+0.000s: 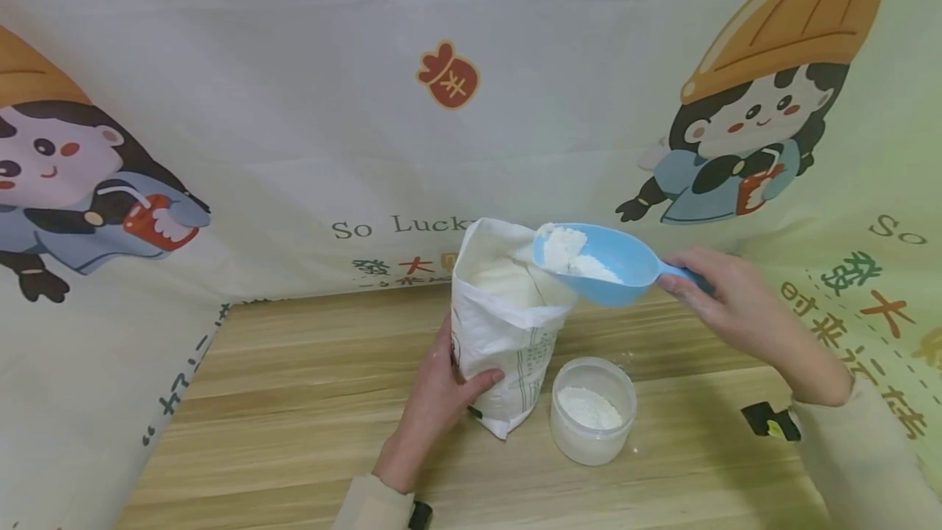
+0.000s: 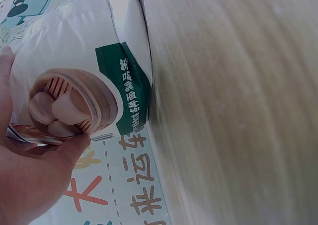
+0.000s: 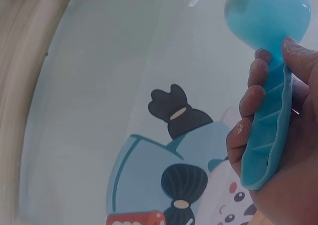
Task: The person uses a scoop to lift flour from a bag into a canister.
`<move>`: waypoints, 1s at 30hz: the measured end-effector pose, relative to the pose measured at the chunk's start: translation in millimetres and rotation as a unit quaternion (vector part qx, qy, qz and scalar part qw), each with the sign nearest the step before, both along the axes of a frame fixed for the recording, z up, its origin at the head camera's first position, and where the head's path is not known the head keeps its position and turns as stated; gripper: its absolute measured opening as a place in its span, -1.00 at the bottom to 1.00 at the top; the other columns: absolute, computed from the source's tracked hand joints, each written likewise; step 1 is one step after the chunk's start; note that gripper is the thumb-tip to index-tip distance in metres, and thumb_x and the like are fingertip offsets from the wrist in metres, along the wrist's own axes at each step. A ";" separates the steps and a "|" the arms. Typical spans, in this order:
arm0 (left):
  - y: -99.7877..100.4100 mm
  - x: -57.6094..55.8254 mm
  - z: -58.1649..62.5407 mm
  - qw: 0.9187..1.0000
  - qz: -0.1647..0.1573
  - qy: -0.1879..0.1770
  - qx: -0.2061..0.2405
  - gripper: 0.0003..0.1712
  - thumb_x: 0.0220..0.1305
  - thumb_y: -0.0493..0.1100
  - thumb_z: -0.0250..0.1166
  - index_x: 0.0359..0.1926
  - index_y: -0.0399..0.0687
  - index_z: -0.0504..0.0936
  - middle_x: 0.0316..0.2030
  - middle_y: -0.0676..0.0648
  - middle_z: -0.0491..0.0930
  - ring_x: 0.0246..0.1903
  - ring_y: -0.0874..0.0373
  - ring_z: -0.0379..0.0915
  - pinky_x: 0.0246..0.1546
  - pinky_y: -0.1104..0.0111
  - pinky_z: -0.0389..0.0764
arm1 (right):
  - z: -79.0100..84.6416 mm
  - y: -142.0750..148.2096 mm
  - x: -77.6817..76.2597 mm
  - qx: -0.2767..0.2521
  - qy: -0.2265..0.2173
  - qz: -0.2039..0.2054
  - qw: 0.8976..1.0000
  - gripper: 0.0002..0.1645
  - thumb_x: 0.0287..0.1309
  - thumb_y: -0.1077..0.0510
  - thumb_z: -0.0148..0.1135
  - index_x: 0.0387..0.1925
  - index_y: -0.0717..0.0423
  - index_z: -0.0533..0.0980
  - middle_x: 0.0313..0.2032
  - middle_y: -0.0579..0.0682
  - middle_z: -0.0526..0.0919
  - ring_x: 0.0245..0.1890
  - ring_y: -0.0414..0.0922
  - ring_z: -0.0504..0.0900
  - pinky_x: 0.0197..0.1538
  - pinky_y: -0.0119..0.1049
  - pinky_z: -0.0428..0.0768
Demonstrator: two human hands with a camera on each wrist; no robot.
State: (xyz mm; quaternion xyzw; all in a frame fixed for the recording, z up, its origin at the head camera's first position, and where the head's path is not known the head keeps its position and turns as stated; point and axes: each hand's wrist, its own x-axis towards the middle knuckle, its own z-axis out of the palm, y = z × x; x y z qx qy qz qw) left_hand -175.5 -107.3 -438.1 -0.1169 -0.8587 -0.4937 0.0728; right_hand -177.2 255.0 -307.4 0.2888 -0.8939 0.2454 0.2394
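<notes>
A white paper bag of flour (image 1: pixel 508 342) stands open-topped on the table, tilted slightly. My left hand (image 1: pixel 441 387) grips its lower left side, with the thumb across the front. In the left wrist view the bag (image 2: pixel 64 41) shows a printed bamboo steamer of buns. My right hand (image 1: pixel 728 301) holds a blue scoop (image 1: pixel 625 268) by the handle, its front end over the bag's mouth. White flour (image 1: pixel 567 252) lies in the scoop's front part. The right wrist view shows the fingers wrapped round the ribbed handle (image 3: pixel 268 120).
A clear round plastic tub (image 1: pixel 592 444) partly filled with white flour stands on the wooden table (image 1: pixel 294 399), right of the bag. A few white specks lie around it. A printed cloth (image 1: pixel 316 105) with cartoon figures hangs behind and at both sides.
</notes>
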 end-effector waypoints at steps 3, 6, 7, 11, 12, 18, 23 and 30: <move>-0.5 -0.1 -0.8 1.000 0.002 0.001 -0.002 0.30 0.08 -0.01 0.64 0.65 0.02 -0.02 0.44 -0.24 0.36 0.38 -0.16 0.33 0.40 -0.08 0.33 | -2.6 5.1 2.2 0.000 0.002 -0.003 1.000 -0.83 0.34 0.29 0.33 -0.06 0.22 0.67 -0.11 0.09 0.76 -0.13 0.02 0.69 -0.14 0.08 0.68; -1.1 0.0 -1.4 1.000 0.004 0.004 -0.003 0.29 0.08 0.00 0.64 0.65 0.00 -0.01 0.43 -0.26 0.37 0.37 -0.17 0.34 0.39 -0.09 0.34 | -4.8 9.1 4.9 0.005 0.004 -0.007 1.000 -0.82 0.34 0.28 0.34 -0.06 0.24 0.67 -0.12 0.10 0.76 -0.13 0.03 0.69 -0.16 0.07 0.68; -1.3 0.2 -1.6 1.000 0.005 0.005 -0.004 0.29 0.08 0.01 0.63 0.65 -0.01 -0.01 0.43 -0.27 0.37 0.37 -0.18 0.35 0.39 -0.10 0.35 | -5.4 10.3 5.7 0.006 0.005 -0.007 1.000 -0.81 0.33 0.28 0.34 -0.06 0.25 0.67 -0.13 0.10 0.76 -0.15 0.02 0.69 -0.16 0.06 0.68; -1.7 0.7 -1.9 1.000 0.007 0.006 -0.008 0.30 0.09 0.03 0.63 0.65 -0.02 -0.02 0.44 -0.29 0.36 0.37 -0.21 0.34 0.37 -0.13 0.35 | -8.3 16.7 9.9 0.015 0.014 -0.013 1.000 -0.80 0.30 0.28 0.37 -0.06 0.23 0.68 -0.17 0.04 0.76 -0.19 -0.04 0.65 -0.18 -0.07 0.66; -1.7 0.7 -2.0 1.000 0.008 0.005 -0.009 0.30 0.09 0.03 0.63 0.65 -0.02 -0.03 0.45 -0.29 0.34 0.37 -0.22 0.33 0.38 -0.13 0.34 | -9.1 18.8 10.9 0.017 0.017 -0.014 1.000 -0.80 0.29 0.29 0.38 -0.06 0.21 0.68 -0.18 0.02 0.76 -0.20 -0.07 0.65 -0.19 -0.12 0.65; -1.5 0.6 -1.6 1.000 0.010 0.002 -0.012 0.31 0.08 0.01 0.64 0.66 0.02 -0.03 0.47 -0.25 0.32 0.40 -0.18 0.31 0.40 -0.10 0.33 | -13.9 35.3 17.9 0.022 0.020 -0.015 0.999 -0.78 0.27 0.27 0.40 -0.05 0.11 0.69 -0.17 -0.08 0.76 -0.19 -0.20 0.63 -0.12 -0.47 0.56; -0.8 -0.2 -0.8 1.000 0.007 0.000 -0.013 0.30 0.09 0.01 0.63 0.66 0.02 -0.03 0.48 -0.24 0.32 0.40 -0.17 0.31 0.40 -0.10 0.33 | -17.6 47.9 25.0 0.028 0.012 -0.013 0.999 -0.78 0.25 0.31 0.41 -0.07 0.11 0.69 -0.17 -0.06 0.76 -0.17 -0.29 0.61 -0.12 -0.58 0.52; -0.1 -0.4 0.7 1.000 0.007 -0.005 -0.017 0.31 0.09 0.01 0.63 0.66 0.01 -0.03 0.47 -0.24 0.33 0.39 -0.17 0.32 0.39 -0.10 0.34 | -25.2 59.9 33.9 0.046 -0.005 -0.031 0.998 -0.76 0.25 0.27 0.42 -0.04 0.13 0.69 -0.16 -0.04 0.78 -0.17 -0.27 0.64 -0.20 -0.44 0.62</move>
